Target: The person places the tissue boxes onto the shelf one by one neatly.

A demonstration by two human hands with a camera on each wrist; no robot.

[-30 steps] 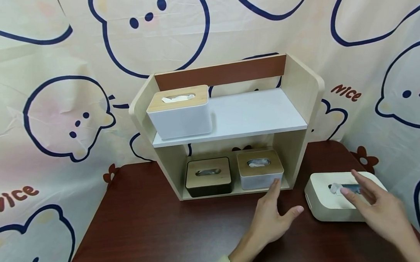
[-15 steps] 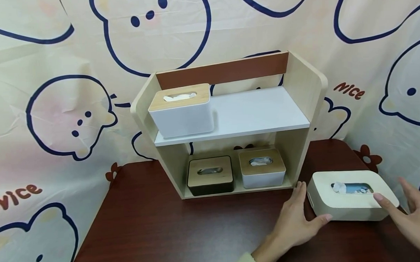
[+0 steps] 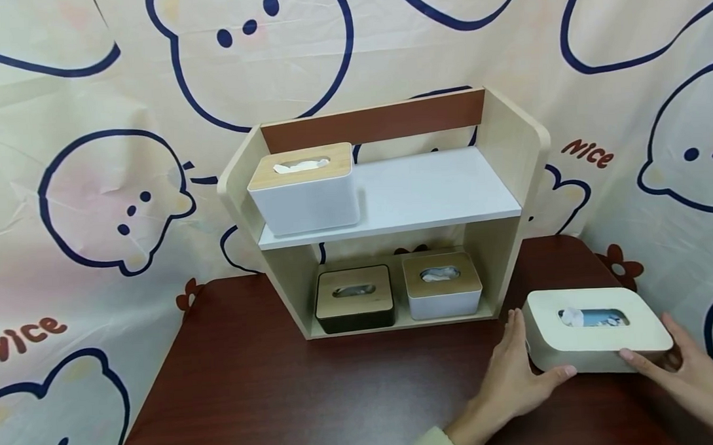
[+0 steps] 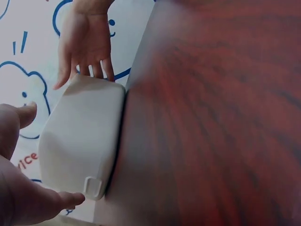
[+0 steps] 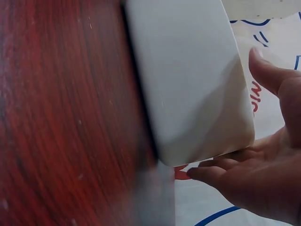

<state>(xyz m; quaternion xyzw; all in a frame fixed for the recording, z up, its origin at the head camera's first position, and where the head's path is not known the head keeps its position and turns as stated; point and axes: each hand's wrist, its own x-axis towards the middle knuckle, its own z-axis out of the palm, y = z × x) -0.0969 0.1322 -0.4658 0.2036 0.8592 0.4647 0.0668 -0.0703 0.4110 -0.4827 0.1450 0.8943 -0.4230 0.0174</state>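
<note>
A cream tissue box (image 3: 590,332) with rounded corners stands on the table at the right. Through its slot a blue-and-white packet shows. My left hand (image 3: 506,381) is at the box's left end, fingers straight along that side and thumb spread near the front. At the opposite end is my right hand (image 3: 682,368), its fingers along the right side and its thumb by the front corner. In the left wrist view the left fingers (image 4: 51,202) lie close to the box's end. The right fingers (image 5: 221,167) meet the other end in the right wrist view.
Left of the box stands a two-tier shelf (image 3: 444,187). A white tissue box (image 3: 308,201) with a wooden lid is on its upper tier. Below sit a dark tissue box (image 3: 355,301) and a small white one (image 3: 443,288). A patterned cloth (image 3: 100,323) hangs behind the brown table (image 3: 315,394).
My left hand has moved right, from before the shelf to the cream box's left end. My right hand has gone from above the box to its right end. The box stays in place.
</note>
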